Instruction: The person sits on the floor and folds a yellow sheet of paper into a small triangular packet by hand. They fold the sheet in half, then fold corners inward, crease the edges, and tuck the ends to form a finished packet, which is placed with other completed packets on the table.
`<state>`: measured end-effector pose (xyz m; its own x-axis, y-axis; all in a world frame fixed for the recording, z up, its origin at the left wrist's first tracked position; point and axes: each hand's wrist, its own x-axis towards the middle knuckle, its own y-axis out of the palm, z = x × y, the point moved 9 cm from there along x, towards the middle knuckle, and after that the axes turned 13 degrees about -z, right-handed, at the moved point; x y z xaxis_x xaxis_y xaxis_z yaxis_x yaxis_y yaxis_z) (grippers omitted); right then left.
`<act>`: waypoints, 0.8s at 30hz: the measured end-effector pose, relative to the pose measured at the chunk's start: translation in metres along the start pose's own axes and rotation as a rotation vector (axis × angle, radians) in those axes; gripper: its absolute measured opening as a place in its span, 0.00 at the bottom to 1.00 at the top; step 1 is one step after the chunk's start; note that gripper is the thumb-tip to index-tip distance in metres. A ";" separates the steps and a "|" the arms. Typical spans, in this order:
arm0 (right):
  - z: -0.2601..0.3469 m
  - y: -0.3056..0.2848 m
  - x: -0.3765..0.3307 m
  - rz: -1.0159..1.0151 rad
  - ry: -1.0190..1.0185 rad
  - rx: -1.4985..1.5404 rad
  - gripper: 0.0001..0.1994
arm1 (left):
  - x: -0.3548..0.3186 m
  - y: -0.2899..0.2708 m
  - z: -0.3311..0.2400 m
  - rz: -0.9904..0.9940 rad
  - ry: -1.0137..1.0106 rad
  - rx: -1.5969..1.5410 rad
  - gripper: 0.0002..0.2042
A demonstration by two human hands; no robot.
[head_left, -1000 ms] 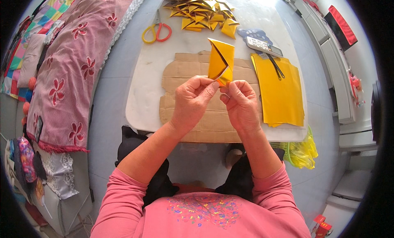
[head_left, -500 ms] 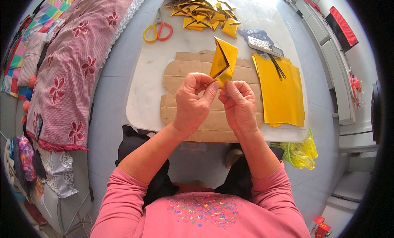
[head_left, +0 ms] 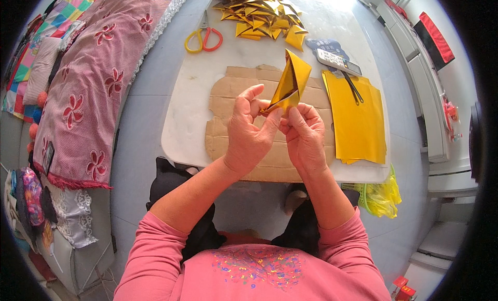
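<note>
Both hands hold a folded piece of gold paper (head_left: 293, 79) up over a flat sheet of brown cardboard (head_left: 228, 101). Its pointed end leans up and to the right, and a dark gap shows between its folds. My left hand (head_left: 251, 128) pinches the lower left corner with the thumb, its index finger lifted and bent. At the bottom edge, the thumb and fingers of my right hand (head_left: 305, 132) are closed on the paper. Fingertips behind the paper are partly hidden.
At the far side of the white table (head_left: 181, 130) lies a heap of folded gold papers (head_left: 264, 15). Scissors (head_left: 203, 40) with red and yellow handles lie left of it. To the right are a stack of gold sheets (head_left: 358, 124), a remote control (head_left: 339, 61) and a black strap (head_left: 353, 87).
The folded paper has moved a little to the right, tilted further and its gap looks wider. My left index finger has lifted away from the paper's edge.
</note>
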<state>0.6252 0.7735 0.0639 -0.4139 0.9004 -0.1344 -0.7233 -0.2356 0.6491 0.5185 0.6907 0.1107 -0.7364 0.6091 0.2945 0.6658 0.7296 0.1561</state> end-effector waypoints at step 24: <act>-0.003 -0.003 0.004 0.071 0.084 0.101 0.03 | -0.002 0.006 0.022 0.081 -0.182 -0.038 0.10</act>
<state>0.6237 0.7761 0.0593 -0.5100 0.8478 -0.1451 -0.6329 -0.2557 0.7308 0.5210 0.7012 0.0901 -0.6877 0.7137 0.1330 0.7251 0.6660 0.1753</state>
